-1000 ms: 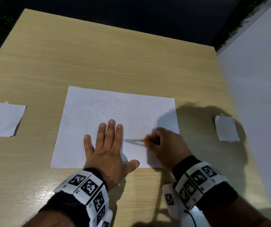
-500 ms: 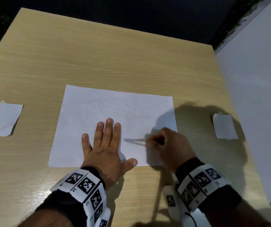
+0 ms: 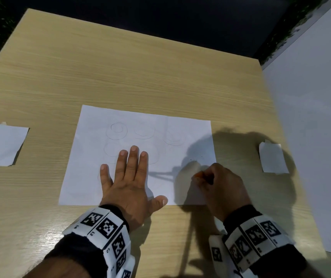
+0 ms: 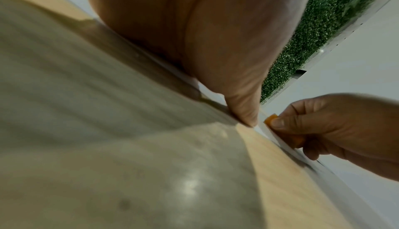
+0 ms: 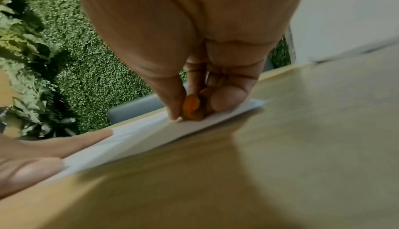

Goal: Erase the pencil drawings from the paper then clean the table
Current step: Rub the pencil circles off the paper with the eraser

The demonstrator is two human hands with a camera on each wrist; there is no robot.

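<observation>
Eraser (image 3: 198,174), orange, has slid right across the paper (image 3: 92,173) since a second ago, pinched in the right hand (image 3: 218,189); erasing continues near the sheet's right edge. Left hand (image 3: 129,183) stays flat, pinning the sheet. Faint circles (image 3: 118,130) remain farther up; knuckles hide most of the eraser.

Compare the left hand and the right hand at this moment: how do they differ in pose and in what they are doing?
The left hand lies flat with fingers straight, pressing the paper down; the right hand is curled, pinching an orange eraser. The left hand holds nothing; the right hand holds the eraser against the sheet. The left sits mid-sheet, the right near its right edge. Both rest on the paper.
</observation>
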